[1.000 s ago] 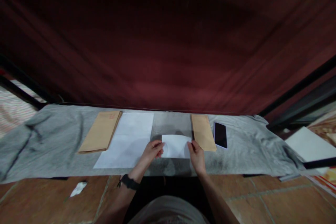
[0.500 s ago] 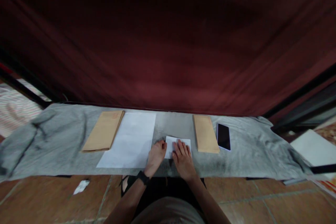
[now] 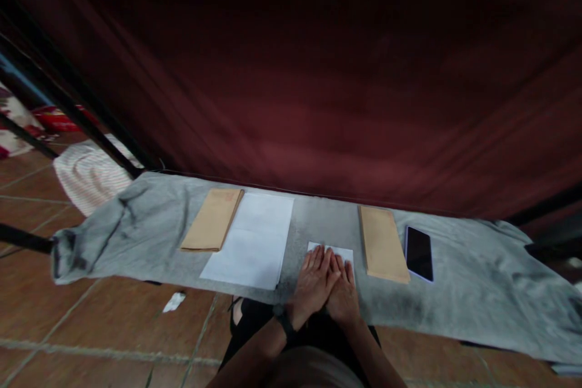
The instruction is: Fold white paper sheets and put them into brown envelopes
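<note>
A small folded white paper (image 3: 331, 249) lies on the grey cloth in front of me, mostly covered by both hands. My left hand (image 3: 313, 282) rests flat on its left part, fingers stretched out, with a dark watch on the wrist. Beside it, touching and partly under its fingers, my right hand (image 3: 343, 294) presses flat on the right part of the paper. To the left are large white sheets (image 3: 259, 239), lying flat. Only the paper's top edge and right corner show past my fingers.
A stack of brown envelopes (image 3: 213, 219) overlaps the white sheets' left side. Another brown stack (image 3: 385, 245) lies right of my hands, beside a phone (image 3: 419, 253). Grey cloth (image 3: 482, 279) covers the narrow surface; a dark red curtain (image 3: 327, 103) hangs behind it.
My left hand has moved from the paper's left edge onto the paper, its fingers now spread flat against my right hand. The view has shifted to the left.
</note>
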`<state>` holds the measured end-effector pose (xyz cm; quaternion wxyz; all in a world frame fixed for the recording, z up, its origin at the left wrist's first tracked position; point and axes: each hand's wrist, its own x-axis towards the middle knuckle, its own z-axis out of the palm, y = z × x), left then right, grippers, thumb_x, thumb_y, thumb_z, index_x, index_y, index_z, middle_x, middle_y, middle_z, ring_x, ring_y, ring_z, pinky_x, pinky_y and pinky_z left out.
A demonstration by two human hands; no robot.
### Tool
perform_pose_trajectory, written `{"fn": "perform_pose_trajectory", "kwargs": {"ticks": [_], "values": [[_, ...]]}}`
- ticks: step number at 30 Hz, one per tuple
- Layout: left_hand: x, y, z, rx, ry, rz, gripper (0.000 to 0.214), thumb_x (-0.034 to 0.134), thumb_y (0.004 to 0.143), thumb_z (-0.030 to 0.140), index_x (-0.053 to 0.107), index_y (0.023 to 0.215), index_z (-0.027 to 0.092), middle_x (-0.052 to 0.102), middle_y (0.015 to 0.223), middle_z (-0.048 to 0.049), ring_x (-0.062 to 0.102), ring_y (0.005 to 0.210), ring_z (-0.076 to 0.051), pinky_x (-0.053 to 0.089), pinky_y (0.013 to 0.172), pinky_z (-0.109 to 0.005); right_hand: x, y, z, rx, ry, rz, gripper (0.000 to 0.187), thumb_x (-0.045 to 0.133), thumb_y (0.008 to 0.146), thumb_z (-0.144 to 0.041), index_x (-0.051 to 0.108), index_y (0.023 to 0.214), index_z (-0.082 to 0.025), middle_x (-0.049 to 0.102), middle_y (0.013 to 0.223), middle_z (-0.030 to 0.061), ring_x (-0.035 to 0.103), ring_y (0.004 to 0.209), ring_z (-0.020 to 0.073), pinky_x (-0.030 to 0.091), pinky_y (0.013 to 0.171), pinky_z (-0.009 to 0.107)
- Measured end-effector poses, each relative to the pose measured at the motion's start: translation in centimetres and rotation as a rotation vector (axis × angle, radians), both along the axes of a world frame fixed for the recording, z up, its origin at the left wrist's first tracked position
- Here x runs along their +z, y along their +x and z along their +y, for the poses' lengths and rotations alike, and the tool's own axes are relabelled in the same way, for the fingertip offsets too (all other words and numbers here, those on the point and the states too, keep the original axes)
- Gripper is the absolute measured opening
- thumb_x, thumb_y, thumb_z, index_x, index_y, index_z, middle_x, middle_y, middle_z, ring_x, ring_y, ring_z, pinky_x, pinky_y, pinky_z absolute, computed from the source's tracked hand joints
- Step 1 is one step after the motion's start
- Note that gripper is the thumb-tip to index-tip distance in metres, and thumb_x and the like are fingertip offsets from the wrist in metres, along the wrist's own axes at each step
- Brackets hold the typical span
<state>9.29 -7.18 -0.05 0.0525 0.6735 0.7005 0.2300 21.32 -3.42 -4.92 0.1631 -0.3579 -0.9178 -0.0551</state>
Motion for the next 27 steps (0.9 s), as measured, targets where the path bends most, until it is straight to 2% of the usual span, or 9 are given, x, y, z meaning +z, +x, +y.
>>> {"fn": "perform_pose_trajectory", "kwargs": {"ticks": [4, 6, 12, 15, 17, 20, 22, 24, 27], "values": [[-1.9, -0.4, -0.8, 0.018, -0.003, 0.066, 0.064, 0.034, 0.102, 0.050, 0.032, 0.153, 0.012, 0.039, 0.159, -0.0145, 0.031, 0.149, -0.025, 0.032, 0.121, -0.047, -0.6, 0.2, 0.0, -0.049, 0.057, 0.061, 0.070, 0.032, 0.097, -0.012, 0.004, 0.161, -0.013, 0.035, 0.160, 0.0148, 0.034, 0.147, 0.0259, 0.029, 0.119, 0.049], [-2.4, -0.9, -1.2, 0.048, 0.023, 0.104, 0.068, 0.036, 0.101, 0.052, 0.031, 0.154, 0.010, 0.038, 0.159, -0.0155, 0.029, 0.150, -0.025, 0.032, 0.121, -0.046, -0.8, 0.7, 0.0, -0.073, 0.082, 0.107, 0.068, 0.031, 0.099, -0.015, 0.001, 0.160, -0.008, 0.036, 0.159, 0.0186, 0.036, 0.146, 0.0277, 0.033, 0.117, 0.047], [-3.4, -1.4, -2.2, 0.167, 0.042, 0.207, 0.065, 0.041, 0.100, 0.043, 0.032, 0.153, 0.007, 0.040, 0.157, -0.0177, 0.032, 0.149, -0.025, 0.036, 0.119, -0.043, -0.7, 2.4, -0.1, -0.077, 0.137, 0.211, 0.069, 0.037, 0.104, -0.042, 0.017, 0.160, -0.008, 0.035, 0.158, 0.0221, 0.043, 0.141, 0.0339, 0.041, 0.112, 0.051], [-3.6, -1.6, -2.8, 0.219, 0.039, 0.216, 0.059, 0.040, 0.100, 0.035, 0.036, 0.151, 0.007, 0.045, 0.154, -0.0171, 0.037, 0.147, -0.025, 0.037, 0.118, -0.043, -0.4, 2.8, -0.2, -0.076, 0.154, 0.239, 0.066, 0.039, 0.104, -0.042, 0.023, 0.159, -0.010, 0.036, 0.158, 0.0223, 0.046, 0.139, 0.0342, 0.043, 0.110, 0.051], [-2.9, -2.8, -2.9, 0.203, 0.036, 0.200, 0.055, 0.039, 0.100, 0.033, 0.039, 0.151, 0.011, 0.047, 0.153, -0.0152, 0.038, 0.146, -0.024, 0.037, 0.117, -0.044, -0.4, 2.8, -0.3, -0.064, 0.159, 0.236, 0.063, 0.040, 0.104, -0.039, 0.026, 0.158, -0.011, 0.039, 0.157, 0.0214, 0.046, 0.139, 0.0339, 0.043, 0.110, 0.051], [-0.3, -7.5, -2.7, 0.229, 0.030, 0.171, 0.058, 0.040, 0.099, 0.038, 0.037, 0.152, 0.015, 0.043, 0.157, -0.0141, 0.034, 0.148, -0.027, 0.033, 0.119, -0.047, -0.5, 2.7, -0.4, -0.058, 0.150, 0.239, 0.062, 0.043, 0.103, -0.038, 0.028, 0.158, -0.012, 0.040, 0.156, 0.0204, 0.046, 0.139, 0.0348, 0.042, 0.111, 0.053], [1.8, -12.6, -2.6, 0.458, 0.030, 0.155, 0.059, 0.038, 0.100, 0.038, 0.035, 0.152, 0.011, 0.037, 0.159, -0.0189, 0.029, 0.150, -0.031, 0.027, 0.120, -0.051, -0.6, 2.6, -0.4, -0.077, 0.135, 0.248, 0.066, 0.043, 0.103, -0.041, 0.025, 0.159, -0.012, 0.037, 0.158, 0.0204, 0.046, 0.139, 0.0362, 0.042, 0.111, 0.054], [3.5, -18.3, -3.0, 0.766, 0.013, 0.125, 0.066, 0.039, 0.099, 0.041, 0.031, 0.152, 0.003, 0.032, 0.159, -0.0268, 0.026, 0.150, -0.036, 0.025, 0.119, -0.054, -0.7, 2.6, -0.4, -0.092, 0.123, 0.249, 0.069, 0.042, 0.103, -0.044, 0.020, 0.160, -0.012, 0.035, 0.159, 0.0204, 0.047, 0.138, 0.0370, 0.041, 0.111, 0.055], [4.8, -25.3, -4.9, 1.100, -0.103, 0.061, 0.082, 0.050, 0.093, 0.049, 0.024, 0.152, -0.002, 0.029, 0.157, -0.0344, 0.023, 0.149, -0.042, 0.027, 0.115, -0.059, -1.0, 2.5, -0.3, -0.106, 0.119, 0.247, 0.073, 0.042, 0.102, -0.046, 0.016, 0.161, -0.012, 0.034, 0.159, 0.0204, 0.047, 0.137, 0.0371, 0.041, 0.111, 0.054]]}}
